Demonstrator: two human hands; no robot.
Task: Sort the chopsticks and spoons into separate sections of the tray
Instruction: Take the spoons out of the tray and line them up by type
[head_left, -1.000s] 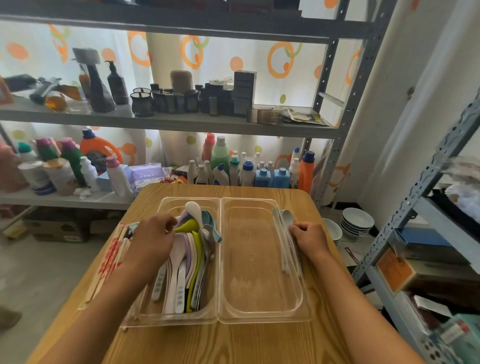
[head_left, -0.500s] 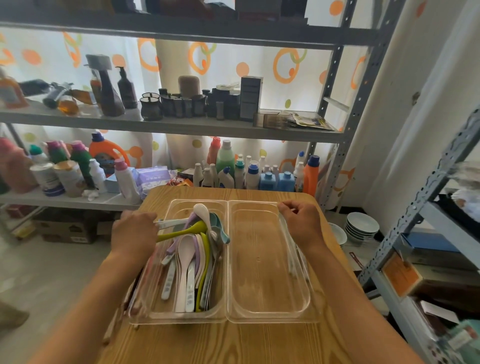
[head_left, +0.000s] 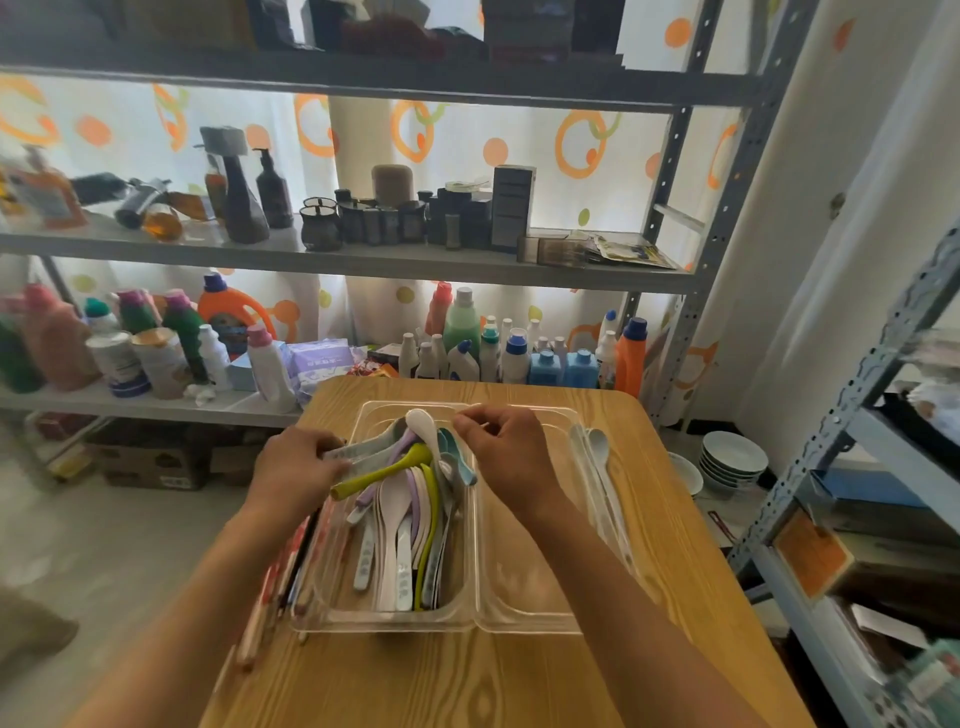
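A clear two-section tray lies on the wooden table. Its left section holds several spoons in white, purple, green and teal. Two pale spoons lie along the right section's outer wall; whether inside it I cannot tell. Wrapped chopsticks lie on the table against the tray's left side. My left hand grips a pale spoon handle at the left rim. My right hand hovers over the divider beside a white spoon's bowl, fingers loosely curled, nothing visible in them.
A metal shelf unit full of bottles and jars stands right behind the table. Stacked bowls sit on the floor to the right, next to a second rack. Cardboard boxes lie under the left shelf.
My right hand left the tray's right edge and moved left, over the spoon pile. My left hand shifted slightly and keeps its hold at the left rim. The camera tilted up.
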